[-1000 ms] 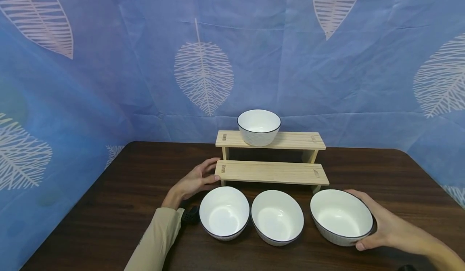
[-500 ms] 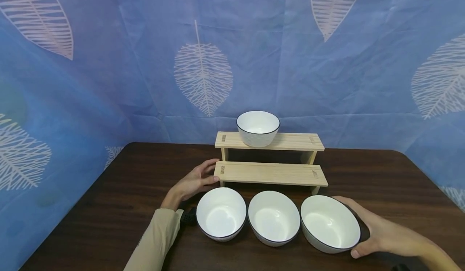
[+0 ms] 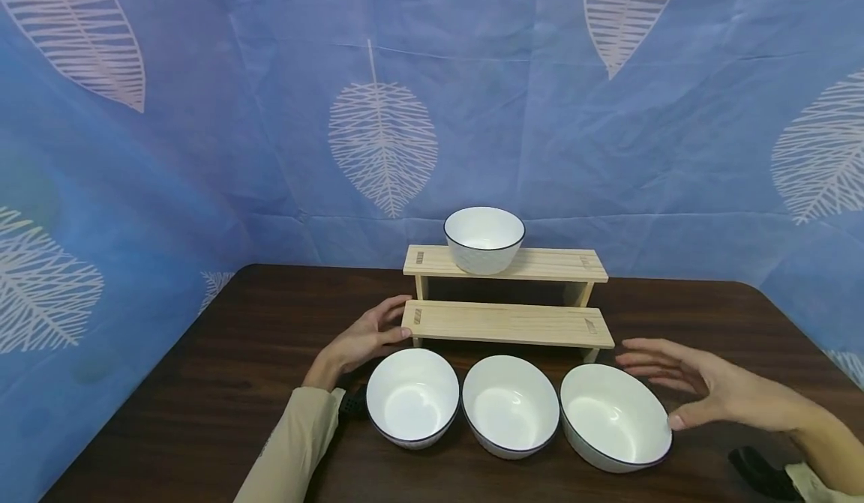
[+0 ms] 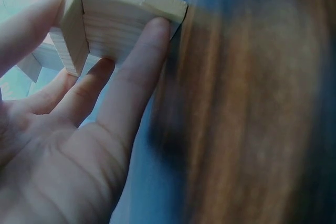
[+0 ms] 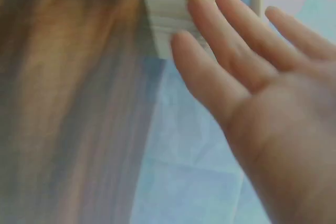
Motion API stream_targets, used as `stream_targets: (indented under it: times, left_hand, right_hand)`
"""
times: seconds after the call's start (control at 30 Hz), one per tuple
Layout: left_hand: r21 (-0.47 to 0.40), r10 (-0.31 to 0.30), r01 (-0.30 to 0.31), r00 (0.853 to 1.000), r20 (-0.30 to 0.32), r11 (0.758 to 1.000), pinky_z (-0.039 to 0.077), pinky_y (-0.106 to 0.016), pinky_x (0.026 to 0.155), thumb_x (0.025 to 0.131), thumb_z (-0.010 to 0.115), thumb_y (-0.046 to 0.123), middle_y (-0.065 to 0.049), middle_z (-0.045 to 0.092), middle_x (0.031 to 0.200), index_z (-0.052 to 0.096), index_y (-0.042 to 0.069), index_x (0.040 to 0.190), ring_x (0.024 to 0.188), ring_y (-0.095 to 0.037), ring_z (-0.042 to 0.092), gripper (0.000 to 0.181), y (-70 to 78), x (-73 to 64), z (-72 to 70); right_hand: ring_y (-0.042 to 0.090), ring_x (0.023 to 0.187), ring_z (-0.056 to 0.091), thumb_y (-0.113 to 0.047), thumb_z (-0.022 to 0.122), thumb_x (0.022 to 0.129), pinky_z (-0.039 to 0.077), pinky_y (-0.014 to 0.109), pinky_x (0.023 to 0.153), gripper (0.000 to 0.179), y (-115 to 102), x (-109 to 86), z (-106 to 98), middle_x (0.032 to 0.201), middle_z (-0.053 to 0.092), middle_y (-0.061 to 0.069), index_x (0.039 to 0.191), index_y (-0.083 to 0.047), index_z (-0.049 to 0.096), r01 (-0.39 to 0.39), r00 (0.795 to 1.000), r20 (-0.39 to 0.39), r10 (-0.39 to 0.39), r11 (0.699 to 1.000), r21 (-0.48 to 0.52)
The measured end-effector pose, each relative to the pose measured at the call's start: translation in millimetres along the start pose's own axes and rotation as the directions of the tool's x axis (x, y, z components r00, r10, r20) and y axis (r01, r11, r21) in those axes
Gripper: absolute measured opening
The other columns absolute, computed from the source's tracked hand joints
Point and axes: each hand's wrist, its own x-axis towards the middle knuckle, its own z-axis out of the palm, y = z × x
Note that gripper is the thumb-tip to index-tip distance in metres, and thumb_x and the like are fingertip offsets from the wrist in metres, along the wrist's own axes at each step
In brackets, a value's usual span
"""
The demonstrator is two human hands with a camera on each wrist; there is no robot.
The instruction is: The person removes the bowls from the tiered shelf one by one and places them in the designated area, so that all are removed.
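A two-tier wooden stand (image 3: pixel 506 322) is near the back of the table, with a white, dark-rimmed bowl (image 3: pixel 484 242) upright on its upper board. My left hand (image 3: pixel 361 342) touches the stand's left end; the left wrist view shows its fairly straight fingertips against the wooden end piece (image 4: pixel 115 30). In front of the stand, the left bowl (image 3: pixel 412 398), middle bowl (image 3: pixel 511 405) and right bowl (image 3: pixel 614 417) form a row. Beside the right bowl, my right hand (image 3: pixel 715 389) has its fingers extended, holding nothing. Its thumb tip is near that bowl's rim; whether they touch, I cannot tell.
The dark wood table (image 3: pixel 223 398) has rounded back corners. Behind it hangs a blue cloth (image 3: pixel 270 113) with white leaf prints. Both boards of the stand stick out past their supports, and the lower board (image 3: pixel 466 321) bears no bowl.
The right bowl was moved left, close to the middle bowl, by my right hand. That hand has since let go and drawn away to the right. My left hand stays at the stand.
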Motion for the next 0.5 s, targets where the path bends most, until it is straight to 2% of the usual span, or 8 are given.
stream_targets:
  times: [0.07, 0.17, 0.27, 0.37, 0.5]
  left_hand:
    - [-0.002, -0.002, 0.002, 1.0, -0.004, 1.0, 0.044, -0.051, 0.108, 0.104, 0.056, 0.003, -0.025, 0.026, 0.161, 0.019, 0.004, 0.161, 0.132, -0.041, 0.05, 0.068, 0.2, -0.4, -0.1]
    - [-0.012, -0.006, 0.006, 1.0, -0.007, 1.0, 0.044, -0.051, 0.108, 0.104, 0.056, 0.003, -0.025, 0.027, 0.161, 0.019, 0.004, 0.161, 0.133, -0.041, 0.049, 0.068, 0.3, -0.6, -0.5]
    - [-0.009, -0.009, 0.009, 1.0, -0.006, 1.0, 0.043, -0.051, 0.108, 0.104, 0.056, 0.003, -0.025, 0.026, 0.161, 0.018, 0.004, 0.161, 0.134, -0.042, 0.048, 0.068, 0.5, -0.5, -0.6]
    - [-0.001, -0.009, 0.009, 1.0, -0.006, 1.0, 0.043, -0.052, 0.108, 0.104, 0.056, 0.005, -0.025, 0.027, 0.161, 0.018, 0.004, 0.161, 0.134, -0.042, 0.048, 0.068, 0.9, 0.1, -0.5]
    - [0.007, -0.012, 0.012, 1.0, -0.01, 1.0, 0.044, -0.052, 0.108, 0.104, 0.056, 0.004, -0.025, 0.027, 0.161, 0.018, 0.003, 0.161, 0.133, -0.042, 0.049, 0.069, 0.9, 1.3, 0.5]
  right_hand:
    - [0.007, 0.131, 0.052, 0.018, 0.063, 0.09, 0.051, 0.026, 0.098, 0.079, -9, 7.6, -1, 0.151, 0.05, -0.003, 0.158, -0.007, 0.031, 0.031, 0.997, -0.069, -0.037, 0.996, -0.079]
    - [0.004, 0.123, 0.058, 0.017, 0.062, 0.092, 0.057, 0.029, 0.088, 0.068, -21, 18.3, -1, 0.141, 0.056, -0.011, 0.151, -0.012, 0.044, 0.017, 0.981, -0.187, -0.045, 0.989, -0.148]
    - [0.003, 0.115, 0.062, 0.015, 0.062, 0.093, 0.06, 0.029, 0.081, 0.058, -28, 27.5, -1, 0.132, 0.061, -0.014, 0.142, -0.015, 0.053, -0.025, 0.949, -0.314, -0.037, 0.981, -0.191]
    - [0.002, 0.109, 0.065, 0.009, 0.064, 0.095, 0.059, 0.025, 0.079, 0.047, -35, 36.0, 0, 0.124, 0.065, -0.015, 0.136, -0.013, 0.056, -0.095, 0.905, -0.424, -0.017, 0.966, -0.241]
    - [0.001, 0.107, 0.064, 0.001, 0.065, 0.098, 0.057, 0.022, 0.079, 0.04, -42, 44.9, -3, 0.12, 0.065, -0.017, 0.135, -0.003, 0.054, -0.178, 0.866, -0.5, 0.023, 0.948, -0.264]
